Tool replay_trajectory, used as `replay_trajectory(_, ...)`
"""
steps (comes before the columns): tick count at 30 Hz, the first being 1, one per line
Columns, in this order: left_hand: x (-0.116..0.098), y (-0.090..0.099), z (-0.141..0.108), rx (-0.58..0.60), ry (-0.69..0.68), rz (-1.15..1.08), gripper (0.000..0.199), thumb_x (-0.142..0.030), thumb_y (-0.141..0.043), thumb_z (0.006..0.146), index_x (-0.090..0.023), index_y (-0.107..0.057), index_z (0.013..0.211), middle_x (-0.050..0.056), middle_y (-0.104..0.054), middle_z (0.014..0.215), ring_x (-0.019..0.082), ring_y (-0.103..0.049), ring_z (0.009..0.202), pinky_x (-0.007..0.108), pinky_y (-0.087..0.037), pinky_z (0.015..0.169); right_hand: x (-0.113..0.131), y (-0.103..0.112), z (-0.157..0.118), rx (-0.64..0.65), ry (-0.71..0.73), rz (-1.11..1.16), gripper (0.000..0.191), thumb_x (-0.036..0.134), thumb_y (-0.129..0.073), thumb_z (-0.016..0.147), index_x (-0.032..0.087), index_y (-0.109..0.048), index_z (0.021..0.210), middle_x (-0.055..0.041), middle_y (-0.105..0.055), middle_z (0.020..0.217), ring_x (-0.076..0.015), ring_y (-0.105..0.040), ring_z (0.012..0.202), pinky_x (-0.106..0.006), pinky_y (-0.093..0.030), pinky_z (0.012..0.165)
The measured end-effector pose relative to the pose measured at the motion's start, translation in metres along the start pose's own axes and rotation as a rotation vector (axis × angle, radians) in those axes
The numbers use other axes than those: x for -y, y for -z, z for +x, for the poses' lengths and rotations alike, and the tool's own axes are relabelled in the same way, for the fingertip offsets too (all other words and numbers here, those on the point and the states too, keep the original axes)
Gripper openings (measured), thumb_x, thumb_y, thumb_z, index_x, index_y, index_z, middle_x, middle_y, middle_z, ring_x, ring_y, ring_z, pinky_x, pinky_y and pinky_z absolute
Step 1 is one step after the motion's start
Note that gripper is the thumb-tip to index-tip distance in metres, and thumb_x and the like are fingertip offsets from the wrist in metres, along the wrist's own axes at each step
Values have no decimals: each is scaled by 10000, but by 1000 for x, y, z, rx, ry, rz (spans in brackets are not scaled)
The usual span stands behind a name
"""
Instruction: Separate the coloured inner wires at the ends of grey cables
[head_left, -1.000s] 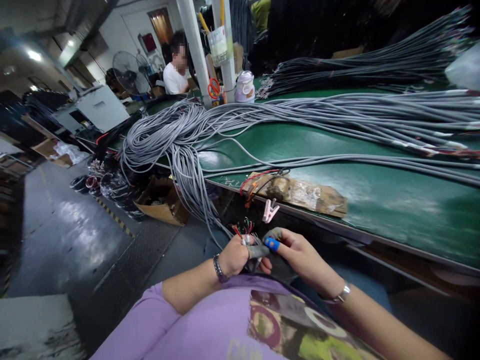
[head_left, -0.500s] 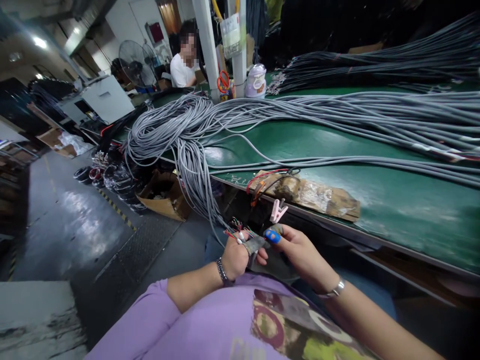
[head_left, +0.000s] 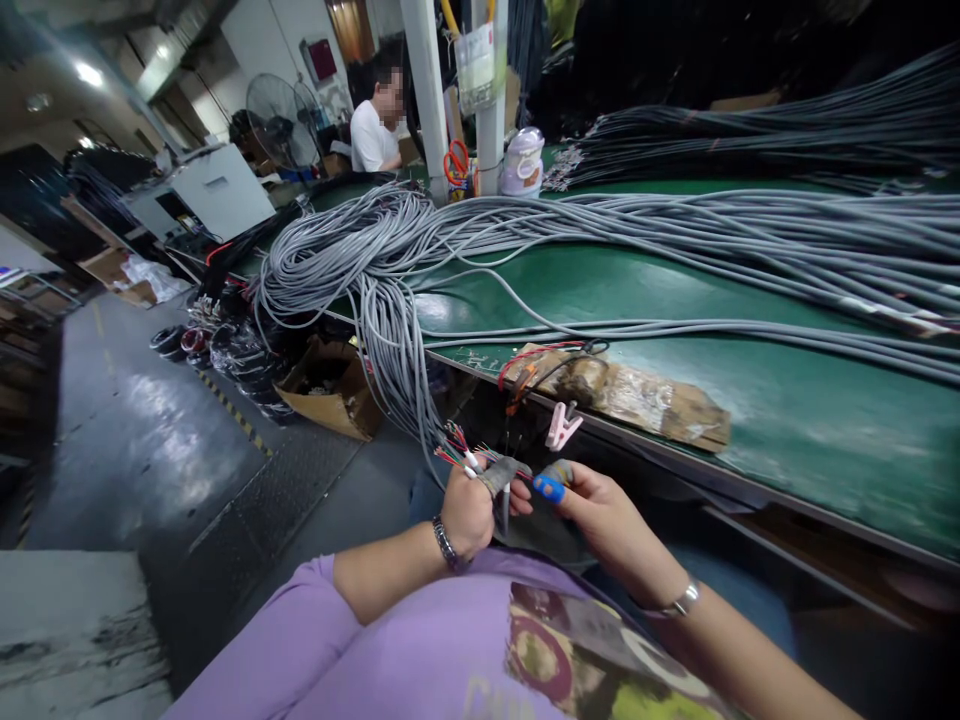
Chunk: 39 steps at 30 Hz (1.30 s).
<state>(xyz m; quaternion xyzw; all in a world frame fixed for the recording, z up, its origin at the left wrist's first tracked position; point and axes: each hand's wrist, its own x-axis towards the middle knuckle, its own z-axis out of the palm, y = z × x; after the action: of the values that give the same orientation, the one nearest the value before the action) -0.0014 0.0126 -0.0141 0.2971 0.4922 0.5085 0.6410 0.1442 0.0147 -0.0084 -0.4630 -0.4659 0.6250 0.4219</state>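
Note:
My left hand point(head_left: 469, 512), its thumb wrapped in grey, is closed around the ends of several grey cables, whose thin coloured wires point(head_left: 454, 440) fan out above the fist. Some of these wires run past the thumb toward the other hand. Just to the right, my right hand point(head_left: 604, 515) pinches the thin wires between a blue-covered thumb and a grey-covered index finger; the exact tips are hard to make out. From the fist, the grey cable bundle point(head_left: 394, 345) rises to the table edge. A pink clip point(head_left: 562, 427) sits at that edge above my right hand.
Long grey cables point(head_left: 675, 225) lie across the green table point(head_left: 630, 290). A taped wooden board point(head_left: 694, 410) lies along its front edge. A cardboard box point(head_left: 330, 400) stands on the floor below. Posts, red scissors point(head_left: 455, 162) and a seated person point(head_left: 373, 130) are beyond.
My hands have drawn slightly apart, and the left thumb is raised a little. More coloured wires show above the left fist. The whole view has shifted slightly.

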Motion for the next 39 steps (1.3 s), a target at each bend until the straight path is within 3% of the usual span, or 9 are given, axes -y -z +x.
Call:
replay_trajectory(6, -5, -1, -2, 13, 19, 15, 451, -546, -722, 610, -151, -508, 652, -15, -549, 467, 73, -457, 340, 189, -318, 357, -2, 11, -4, 138, -44, 49, 384, 531, -740, 653, 187, -572, 621, 28, -468, 565, -112, -382, 543, -259, -357, 538)
replay_trajectory(11, -18, -9, -6, 97, 75, -5, 454, -532, -745, 569, -158, -501, 654, -20, -539, 447, 82, -450, 326, 195, -329, 332, 1, 25, 16, -4, -78, 344, 466, 664, -624, 696, 200, -611, 739, -5, -534, 656, -116, -401, 522, -278, -405, 535)
replay_trajectory(15, -24, -22, -9, 179, 134, -9, 444, -503, -760, 540, -153, -519, 666, -10, -558, 449, 89, -458, 315, 192, -322, 321, 11, 23, 32, 41, -8, 257, 513, 711, -530, 741, 203, -596, 769, 0, -513, 626, -132, -412, 534, -279, -390, 538)
replay_trajectory(21, -23, -32, -7, 186, 150, 4, 435, -498, -749, 556, -154, -512, 676, -3, -569, 459, 86, -457, 314, 189, -296, 322, 16, 11, 33, -252, 215, -60, 539, 732, -433, 781, 224, -549, 644, -16, -524, 593, -168, -458, 579, -297, -384, 579)
replay_trajectory(26, -20, -31, -2, 183, 135, 8, 437, -508, -744, 572, -144, -529, 682, -14, -546, 449, 81, -451, 310, 189, -303, 323, 14, 6, 41, -30, -20, 346, 549, 752, -456, 750, 225, -608, 775, -65, -637, 729, -195, -549, 594, -318, -441, 533)
replay_trajectory(29, -17, -32, -1, 178, 138, -6, 443, -510, -748, 558, -146, -522, 672, -15, -544, 443, 85, -457, 305, 184, -300, 316, 15, 5, 46, -42, -110, 531, 469, 683, -598, 712, 219, -620, 780, -56, -662, 731, -190, -578, 589, -312, -471, 534)
replay_trajectory(33, -14, -33, -1, 172, 158, 4, 444, -504, -754, 547, -150, -509, 655, -12, -552, 439, 84, -454, 295, 179, -303, 307, 16, 4, 45, -76, -148, 617, 412, 618, -677, 691, 217, -638, 778, -40, -666, 713, -163, -565, 551, -286, -480, 508)
replay_trajectory(39, -15, -29, -7, 180, 139, 13, 429, -494, -754, 550, -142, -529, 649, -10, -558, 442, 82, -456, 297, 181, -322, 310, 12, 7, 40, -27, -107, 594, 488, 694, -538, 754, 220, -645, 799, -48, -661, 742, -162, -562, 580, -293, -495, 562)
